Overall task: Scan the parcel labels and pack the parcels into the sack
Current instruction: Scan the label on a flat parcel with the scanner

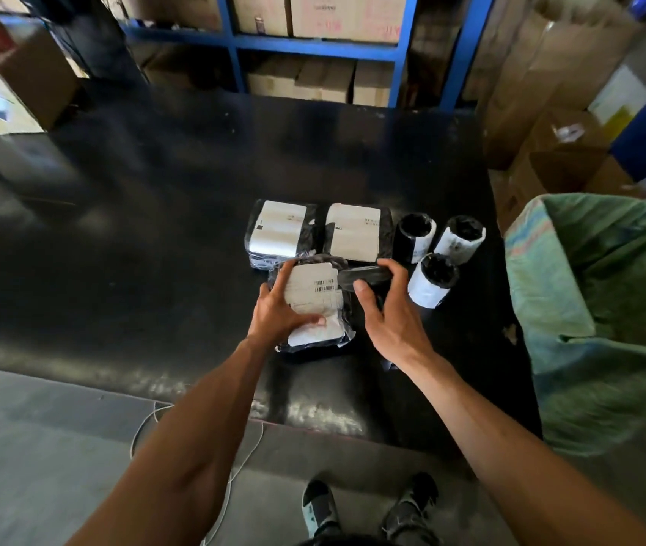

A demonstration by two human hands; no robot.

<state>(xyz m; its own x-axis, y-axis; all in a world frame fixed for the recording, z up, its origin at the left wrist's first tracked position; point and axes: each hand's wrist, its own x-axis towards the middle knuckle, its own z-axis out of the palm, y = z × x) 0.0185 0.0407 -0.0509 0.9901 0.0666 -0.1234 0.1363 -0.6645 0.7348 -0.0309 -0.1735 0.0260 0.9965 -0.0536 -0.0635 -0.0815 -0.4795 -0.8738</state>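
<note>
Black parcel point(315, 305) under left hand point(280, 309); right hand point(388, 313) grips scanner point(364, 275).

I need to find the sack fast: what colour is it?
Green, with faded striped bands near its rim; the head view shows it, right of the table.

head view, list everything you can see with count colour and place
flat parcels: three, black wrap with white labels, two side by side mid-table, one nearer under the left hand
tube parcels: three, black with white labels, upright, right of the flat ones
scanner: one, black, in the right hand, beside the near parcel's label
table: one, black, across the middle
sack: one, green, open, right of the table
shelving: blue frame, brown cartons, behind the table
cartons: several, brown, far right and far left
cable: white, floor
shoes: two, dark, bottom edge
left hand: holds the near parcel
right hand: holds the scanner
</note>
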